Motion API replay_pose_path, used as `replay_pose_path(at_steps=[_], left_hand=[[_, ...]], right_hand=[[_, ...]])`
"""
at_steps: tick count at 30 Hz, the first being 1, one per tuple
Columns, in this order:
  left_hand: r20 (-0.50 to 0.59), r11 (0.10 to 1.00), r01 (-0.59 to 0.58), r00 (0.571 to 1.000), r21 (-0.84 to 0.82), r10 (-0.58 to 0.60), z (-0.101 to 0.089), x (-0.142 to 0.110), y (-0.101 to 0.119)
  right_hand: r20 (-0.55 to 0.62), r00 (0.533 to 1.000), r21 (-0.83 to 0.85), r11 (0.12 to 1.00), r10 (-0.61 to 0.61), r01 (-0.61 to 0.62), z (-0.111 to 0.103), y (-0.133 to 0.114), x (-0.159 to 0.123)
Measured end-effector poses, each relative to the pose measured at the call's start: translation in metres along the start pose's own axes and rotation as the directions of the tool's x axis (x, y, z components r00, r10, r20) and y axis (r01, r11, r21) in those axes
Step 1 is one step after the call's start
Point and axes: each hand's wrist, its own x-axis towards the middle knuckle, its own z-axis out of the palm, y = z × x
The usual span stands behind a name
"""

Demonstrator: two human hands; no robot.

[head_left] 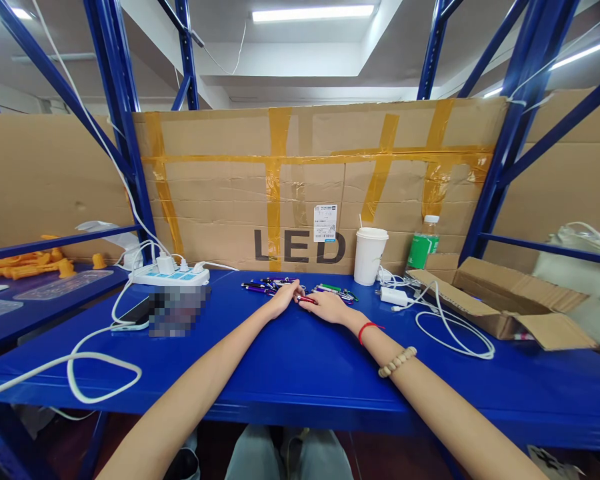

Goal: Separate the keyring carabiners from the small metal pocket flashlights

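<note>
Two hands are meeting over the middle of the tabletop (305,380), and the red pen (307,300) is sitting right between them. The right hand (330,308) looks to be pinching it in its fingers; the left hand (283,299) is bringing its fingertips close together just beside it, but I can't tell if they're actually touching it.

For handling something this slim, I'd be pinching lightly near the middle with one hand and using the other just for steadying and turning. Resting both wrists low, like they're doing here, should be helping too. Main thing I'd be watching is the purple pens (259,289) by the left hand and the green pen (329,287) by the right: they're lying so close that a sloppy knuckle could be sending them rolling.

As for containers, the cup (371,259) is standing upright with its lid on and a straw poking out, hiding whatever it's holding. The bottle (423,245) is wearing a white cap and green label; can't tell how full it is. The box (505,300) is lying with its flaps open on the right, its side walls hiding most of the inside, so I'm not guessing at contents.
</note>
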Motion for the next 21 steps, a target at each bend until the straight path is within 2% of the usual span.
replay_pose_path(at_steps=[9, 21], left_hand=[[0.003, 0.998, 0.005, 1.0, -0.065, -0.004, 0.0013, 0.0027, -0.0031], [-0.005, 0.999, 0.014, 1.0, -0.043, -0.015, 0.001, -0.0012, 0.0016]], right_hand=[[0.001, 1.0, -0.019, 1.0, 0.019, -0.019, 0.0024, 0.0023, 0.0019], [0.006, 1.0, -0.011, 1.0, 0.029, -0.029, -0.0006, -0.0006, -0.0001]])
